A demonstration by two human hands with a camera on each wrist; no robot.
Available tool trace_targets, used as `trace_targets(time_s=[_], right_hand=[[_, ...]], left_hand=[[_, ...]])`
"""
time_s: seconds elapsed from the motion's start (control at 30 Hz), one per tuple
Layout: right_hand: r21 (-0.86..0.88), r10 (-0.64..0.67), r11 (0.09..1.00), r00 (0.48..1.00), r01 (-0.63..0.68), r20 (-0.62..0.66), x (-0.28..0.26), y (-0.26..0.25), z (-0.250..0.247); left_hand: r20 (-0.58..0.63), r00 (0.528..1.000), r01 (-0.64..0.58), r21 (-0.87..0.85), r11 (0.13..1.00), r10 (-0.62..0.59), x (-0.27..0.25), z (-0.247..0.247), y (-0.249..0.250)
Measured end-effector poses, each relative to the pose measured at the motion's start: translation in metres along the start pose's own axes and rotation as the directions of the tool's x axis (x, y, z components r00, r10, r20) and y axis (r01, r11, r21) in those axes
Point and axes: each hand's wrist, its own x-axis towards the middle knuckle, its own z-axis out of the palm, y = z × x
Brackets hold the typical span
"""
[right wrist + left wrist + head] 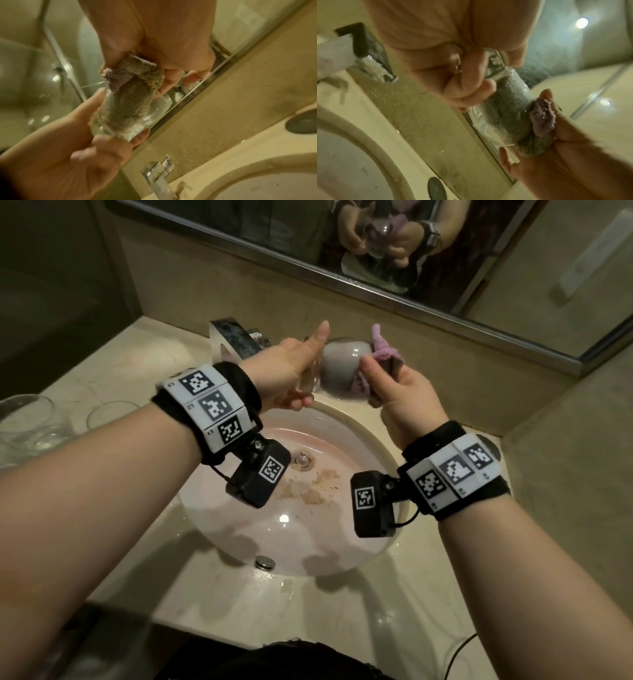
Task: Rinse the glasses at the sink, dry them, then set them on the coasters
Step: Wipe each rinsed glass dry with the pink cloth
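Note:
A clear glass (337, 368) lies on its side in the air over the back of the sink (342, 556). My left hand (291, 374) grips its base end, thumb stretched along the top. A grey and pink cloth (380, 354) is stuffed into the mouth of the glass (126, 112), and my right hand (394, 392) pinches the cloth's outer end at the rim. In the left wrist view the cloth (506, 112) fills the inside of the glass (481, 119). Two more clear glasses (25, 422) (109, 412) stand on the counter at far left.
The chrome faucet (236, 340) rises behind my left hand. A beige counter (308, 611) rings the pinkish sink, whose bowl is stained near the drain (301, 460). A mirror (411, 244) runs along the back wall. A round metal disc (302, 124) sits in the counter's right corner.

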Motion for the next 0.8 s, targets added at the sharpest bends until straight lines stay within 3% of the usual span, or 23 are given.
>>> trace_targets(time_s=[0.03,0.1,0.13,0.23,0.27,0.33,0.4,0.5,0.57,0.63,0.7,0.77,0.8], right_hand=[[0.076,0.032,0.997,0.999,-0.033,0.004,0.003,-0.002,-0.004],[0.185,0.085,0.979,0.996,-0.086,0.014,0.006,-0.005,-0.008],[0.209,0.102,0.972,0.995,-0.104,0.018,0.007,-0.006,-0.007],[0.194,0.132,0.972,0.991,-0.136,0.032,0.007,-0.012,-0.005],[0.184,0.127,0.974,0.990,-0.135,0.055,0.006,-0.013,-0.005],[0.122,0.084,0.988,0.993,-0.094,0.084,0.003,-0.016,-0.003],[-0.025,-0.015,1.000,0.998,0.017,0.057,-0.003,-0.017,0.005],[-0.200,-0.146,0.968,0.988,0.152,0.048,-0.008,-0.008,0.010],[-0.231,-0.141,0.961,0.989,0.150,0.052,-0.007,-0.004,0.006],[-0.173,-0.101,0.980,0.995,0.099,0.000,-0.003,-0.005,0.001],[-0.035,-0.032,0.999,0.999,0.030,-0.039,0.002,-0.008,-0.003],[0.054,0.035,0.998,0.999,-0.033,-0.025,0.005,-0.010,-0.003],[0.068,0.041,0.997,0.999,-0.039,-0.017,0.006,-0.010,-0.003]], left_hand=[[0.011,0.999,-0.048,0.114,0.992,0.047,-0.001,-0.003,-0.001],[0.029,0.975,-0.215,0.388,0.896,0.221,-0.002,-0.008,-0.007],[0.036,0.946,-0.303,0.445,0.843,0.321,-0.002,-0.009,-0.010],[0.062,0.841,-0.513,0.401,0.759,0.537,-0.003,-0.005,-0.016],[0.031,0.835,-0.516,0.391,0.762,0.550,-0.004,-0.002,-0.014],[-0.120,0.864,-0.431,0.324,0.842,0.489,-0.002,0.005,-0.010],[-0.257,0.915,-0.282,0.148,0.948,0.312,0.007,0.011,-0.007],[-0.200,0.980,-0.042,-0.207,0.977,0.000,0.016,0.014,-0.002],[-0.109,0.990,0.051,-0.279,0.959,-0.084,0.015,0.013,-0.002],[-0.057,0.997,0.035,-0.219,0.975,-0.049,0.010,0.009,-0.003],[-0.030,0.994,-0.101,0.009,0.995,0.101,0.003,0.004,-0.005],[-0.020,0.949,-0.291,0.330,0.898,0.315,-0.002,-0.003,-0.010],[-0.015,0.918,-0.358,0.401,0.843,0.397,-0.003,-0.005,-0.012]])
